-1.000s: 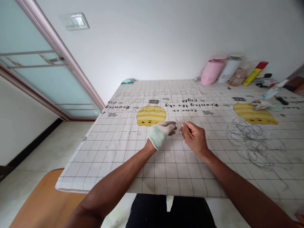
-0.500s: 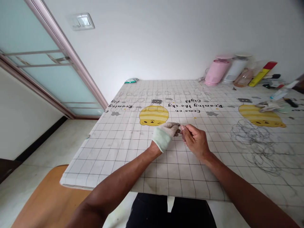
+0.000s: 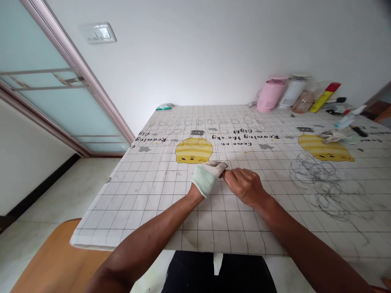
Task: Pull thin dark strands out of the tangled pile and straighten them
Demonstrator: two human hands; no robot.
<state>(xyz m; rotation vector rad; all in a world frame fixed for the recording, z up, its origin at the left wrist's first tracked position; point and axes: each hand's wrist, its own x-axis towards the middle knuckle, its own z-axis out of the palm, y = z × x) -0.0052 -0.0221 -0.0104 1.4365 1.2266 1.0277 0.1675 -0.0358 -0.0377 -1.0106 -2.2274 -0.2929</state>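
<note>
A: From the far left corner of the tabletop (image 3: 146,179)?

B: Green-and-white packet (image 3: 165,107), right at that corner. Then rows of thin loops (image 3: 198,121) toward the far edge; too faint to separate laid wire from print.

A: Left hand (image 3: 210,174) next. Spread or bunched?

B: Gloved, inward from the middle of the near edge. Fingers bunched, tips toward the right edge, pinched on a thin strand (image 3: 229,163). Exact grip point hidden.

A: Strand lying which way?

B: Rightward of the gloved fingertips, between both hands, only a short curve in sight. Long axis: cannot tell. Neither hand clearly nearer.

A: Right hand (image 3: 244,184)?

B: Bare, curled into a loose fist, knuckles up, fingertips meeting the gloved tips. Closed on the same strand, judging by the pinch; contact covered by own fingers.

A: Farther right?

B: Along the far edge, toward the far right corner: pink cylinder (image 3: 270,95), white cylinder (image 3: 292,93), brownish bottle (image 3: 304,101), yellow can (image 3: 324,97). Toward the right edge, dark tangle (image 3: 314,173), well apart from the strand, right hand nearer. Loose glove (image 3: 339,136) just beyond.
</note>
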